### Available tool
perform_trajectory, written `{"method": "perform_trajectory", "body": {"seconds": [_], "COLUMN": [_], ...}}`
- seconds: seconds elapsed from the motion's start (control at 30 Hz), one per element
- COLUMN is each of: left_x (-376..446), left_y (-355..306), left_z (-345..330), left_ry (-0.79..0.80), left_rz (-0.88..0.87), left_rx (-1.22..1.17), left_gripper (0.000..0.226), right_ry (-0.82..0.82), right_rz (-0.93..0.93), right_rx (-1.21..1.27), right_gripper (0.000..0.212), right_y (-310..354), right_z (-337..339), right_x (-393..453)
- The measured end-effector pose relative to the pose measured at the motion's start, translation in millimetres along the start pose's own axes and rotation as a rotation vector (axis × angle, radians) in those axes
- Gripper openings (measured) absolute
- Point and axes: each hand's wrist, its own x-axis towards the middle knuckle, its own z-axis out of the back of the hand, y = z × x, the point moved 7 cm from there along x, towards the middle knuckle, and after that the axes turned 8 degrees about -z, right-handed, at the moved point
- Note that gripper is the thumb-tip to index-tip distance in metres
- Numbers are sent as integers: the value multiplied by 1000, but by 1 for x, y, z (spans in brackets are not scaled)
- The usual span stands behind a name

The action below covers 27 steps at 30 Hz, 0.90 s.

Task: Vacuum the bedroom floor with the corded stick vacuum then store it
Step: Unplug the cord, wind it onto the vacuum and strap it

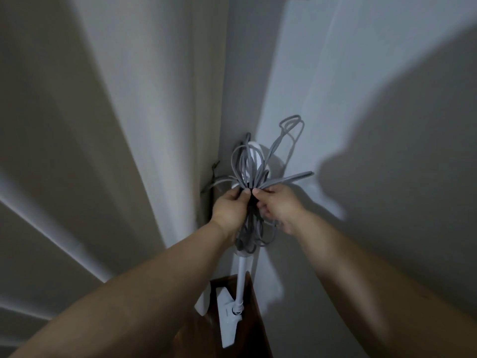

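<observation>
Both the left hand (229,208) and right hand (277,206) pinch the grey cord (251,171), a soft, light, springy bundle best gripped at its waist, against the white vacuum (238,285) in the far corner.

Pale, softly folded fabric curtains (108,140) hang at the left beside a plain white painted wall (361,73), above a dark brown wooden floor (254,301).
</observation>
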Motion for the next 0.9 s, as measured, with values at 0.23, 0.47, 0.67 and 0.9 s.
{"method": "perform_trajectory", "body": {"seconds": [0.23,0.47,0.67,0.9], "left_x": [5,6,4,14], "left_y": [-3,1,-3,-3], "left_z": [-8,-25,-43,-46], "left_ry": [51,135,197,169], "left_rz": [8,83,72,36], "left_rx": [35,-16,-144,-239], "left_gripper": [25,31,34,33], "right_ry": [13,75,22,-60], "right_rz": [66,-22,183,261], "right_rx": [-47,-48,37,-11], "right_gripper": [13,32,43,38], "right_y": [1,2,12,23], "right_z": [6,11,25,28], "right_x": [6,16,12,24]}}
